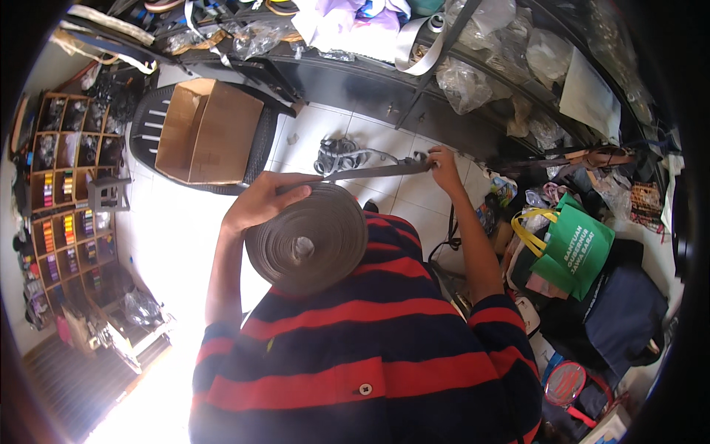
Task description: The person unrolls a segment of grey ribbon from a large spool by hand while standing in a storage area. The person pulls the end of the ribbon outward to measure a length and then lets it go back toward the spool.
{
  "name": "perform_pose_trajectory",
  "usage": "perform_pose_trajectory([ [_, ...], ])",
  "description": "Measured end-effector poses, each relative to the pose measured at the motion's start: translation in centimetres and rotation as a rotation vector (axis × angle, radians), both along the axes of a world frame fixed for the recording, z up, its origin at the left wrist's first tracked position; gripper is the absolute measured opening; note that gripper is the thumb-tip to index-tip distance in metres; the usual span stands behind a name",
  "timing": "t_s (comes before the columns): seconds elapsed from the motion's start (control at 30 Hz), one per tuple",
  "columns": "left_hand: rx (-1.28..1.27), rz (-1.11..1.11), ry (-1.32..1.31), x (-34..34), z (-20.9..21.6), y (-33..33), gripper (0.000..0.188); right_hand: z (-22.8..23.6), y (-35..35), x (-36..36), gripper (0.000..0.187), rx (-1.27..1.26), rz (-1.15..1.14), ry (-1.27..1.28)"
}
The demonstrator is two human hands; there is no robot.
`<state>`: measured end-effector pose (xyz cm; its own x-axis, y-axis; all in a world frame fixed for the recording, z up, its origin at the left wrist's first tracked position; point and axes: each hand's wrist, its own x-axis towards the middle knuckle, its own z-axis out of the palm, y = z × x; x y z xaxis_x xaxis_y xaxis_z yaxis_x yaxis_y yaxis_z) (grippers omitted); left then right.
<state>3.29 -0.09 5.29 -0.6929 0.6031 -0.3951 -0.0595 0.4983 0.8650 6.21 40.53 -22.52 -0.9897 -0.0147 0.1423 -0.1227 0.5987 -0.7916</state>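
Note:
A large roll of grey-brown strap [333,244], wound in tight rings round a pale core, rests against my striped shirt. My left hand [260,201] grips its upper left edge, with the thumb laid over the strap. From the top of the roll a flat length of strap [379,172] runs taut to the right. At its far end my right hand [445,172] pinches it between thumb and fingers. Beyond that stretch, a loose tangle of grey strap [339,157] lies on the white tiles, and part of it trails toward my right hand.
An open cardboard box [225,140] sits on a black plastic chair [144,140] at the far left. Thread spools fill a wooden cubby shelf [78,170]. Plastic bags crowd a dark rack [340,85] ahead. To the right are a green bag [573,248] and a dark backpack [629,318].

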Motion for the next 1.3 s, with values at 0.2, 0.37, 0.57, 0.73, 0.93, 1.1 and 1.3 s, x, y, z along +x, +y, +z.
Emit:
perform_pose_trajectory([
  [0.2,0.014,0.086,0.069,2.4,-0.2,-1.6,0.035,1.2,1.5,-3.1,0.011,-0.554,-0.003,-0.6],
  [0.37,0.081,0.206,0.132,4.9,0.0,-4.0,0.037,-1.9,-1.1,-4.5,0.02,0.099,0.439,-0.212],
  [0.57,-0.002,0.424,0.223,10.2,-0.3,-6.9,0.032,-1.3,-7.9,-8.3,0.018,0.094,0.549,-0.152],
  [0.73,0.033,0.513,0.224,11.6,0.1,-8.3,0.037,-2.6,-9.0,-11.2,0.022,0.092,0.468,-0.389],
  [0.93,0.083,0.345,0.253,7.6,0.4,-8.5,0.035,14.0,-20.4,-5.4,0.028,-0.419,0.666,-0.33],
  [1.1,0.166,0.217,0.149,3.4,0.2,-9.8,0.036,22.4,-26.2,-2.5,0.031,-0.311,0.698,-0.276],
  [1.3,0.219,0.021,0.095,-2.8,-0.8,-11.4,0.033,25.9,-26.5,-3.9,0.036,-0.232,0.578,-0.438],
])
